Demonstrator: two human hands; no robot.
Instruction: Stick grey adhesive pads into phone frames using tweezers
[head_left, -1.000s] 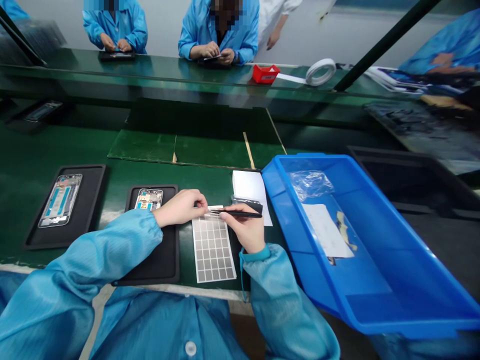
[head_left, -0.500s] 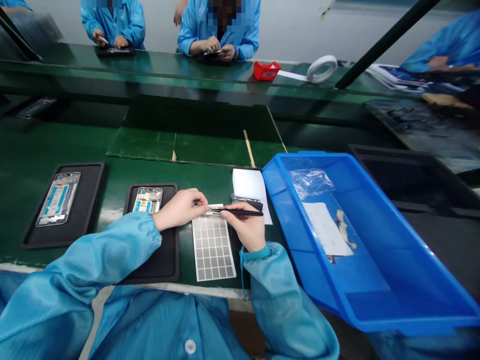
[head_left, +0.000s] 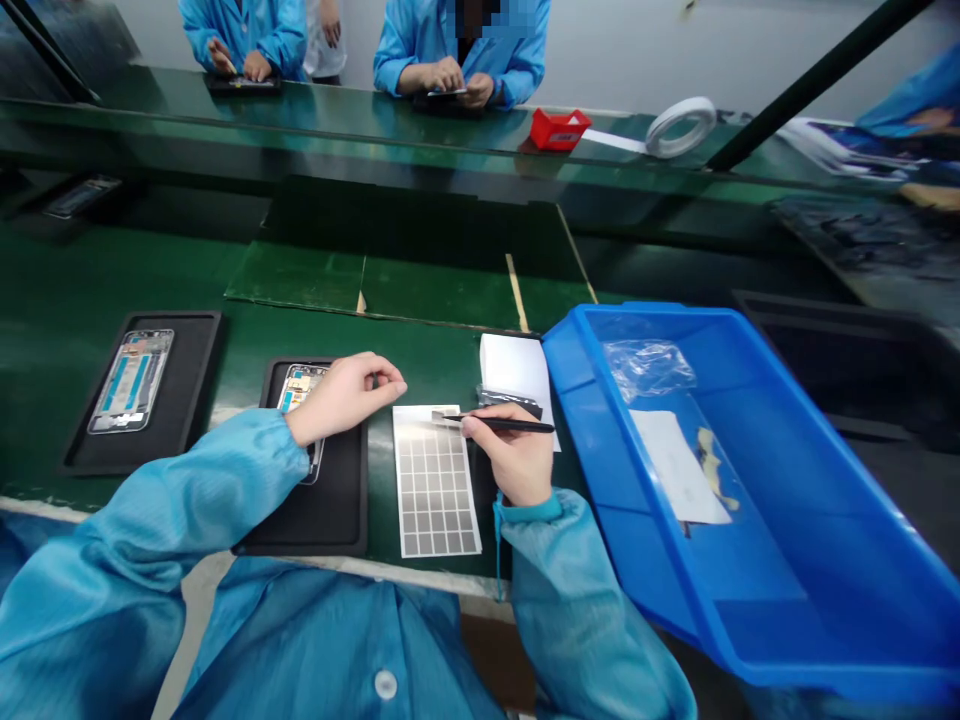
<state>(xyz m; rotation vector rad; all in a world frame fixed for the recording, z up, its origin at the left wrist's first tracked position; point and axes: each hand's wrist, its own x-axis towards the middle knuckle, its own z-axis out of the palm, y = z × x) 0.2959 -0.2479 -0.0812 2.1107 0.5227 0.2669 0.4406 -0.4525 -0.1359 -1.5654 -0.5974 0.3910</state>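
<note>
My right hand [head_left: 514, 455] grips black tweezers [head_left: 510, 424] like a pen. At their tips a small grey sticker [head_left: 441, 416] shows over the top of a white sheet [head_left: 398, 480] with rows of grey square stickers. To the left, my left hand [head_left: 356, 393] hovers above a black tray [head_left: 330, 520], thumb and fingers pinched together; whether anything is between them is too small to tell. My wrist and sleeve partly cover an opened phone frame [head_left: 298, 384] lying in that tray.
Another black tray [head_left: 191, 400] holds an opened phone frame [head_left: 131, 380] at the left. A blue bin [head_left: 622, 520] with plastic film and paper stands at the right, beside a white pad [head_left: 514, 362]. Co-workers [head_left: 461, 60] sit across, near a red box [head_left: 559, 130] and tape roll [head_left: 681, 127].
My left hand has come away from the sticker sheet, up and to the left. The tweezers stay over the sheet's top, a grey sticker now showing at their tips. The view has shifted slightly.
</note>
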